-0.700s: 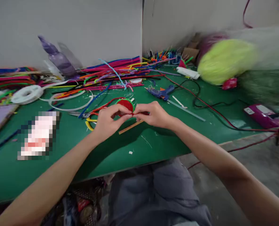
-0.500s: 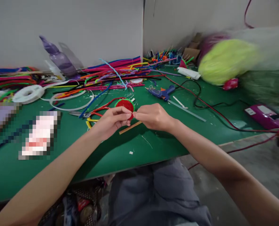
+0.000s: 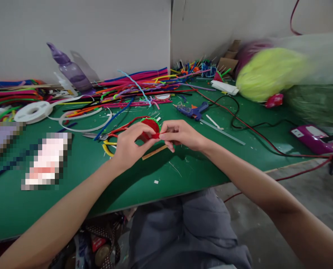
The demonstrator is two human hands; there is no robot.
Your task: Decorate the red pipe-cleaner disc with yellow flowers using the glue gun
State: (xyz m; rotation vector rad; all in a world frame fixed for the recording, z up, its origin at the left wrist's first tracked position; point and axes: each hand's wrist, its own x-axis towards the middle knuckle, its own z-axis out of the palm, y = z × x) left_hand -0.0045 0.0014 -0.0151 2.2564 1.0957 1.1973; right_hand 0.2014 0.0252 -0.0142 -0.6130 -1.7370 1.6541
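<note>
Between my two hands is a small red fuzzy piece [image 3: 155,136]. My left hand [image 3: 134,144] pinches its left end with thumb and forefinger. The fingertips of my right hand [image 3: 180,134] close on its right end, the other fingers curled. Just behind the fingertips shows a round red piece with a green rim [image 3: 152,125], partly hidden; whether it is joined to the pinched piece I cannot tell. Below the hands a thin tan stick [image 3: 154,152] lies on the green table [image 3: 144,190]. Scissors with red and yellow handles [image 3: 109,147] lie left of my left hand.
A blue glue gun [image 3: 193,111] and a clear glue stick [image 3: 224,132] lie to the right, with cables beyond. Pipe cleaners [image 3: 133,89] line the back. At the left are a white ribbon spool [image 3: 33,112] and a purple bottle [image 3: 75,76]. Plastic bags [image 3: 273,73] bulge back right.
My left hand has turned, its back now more upward and its thumb lower. The fingers of my right hand have loosened from a tighter curl, and more of the red piece shows between the fingertips.
</note>
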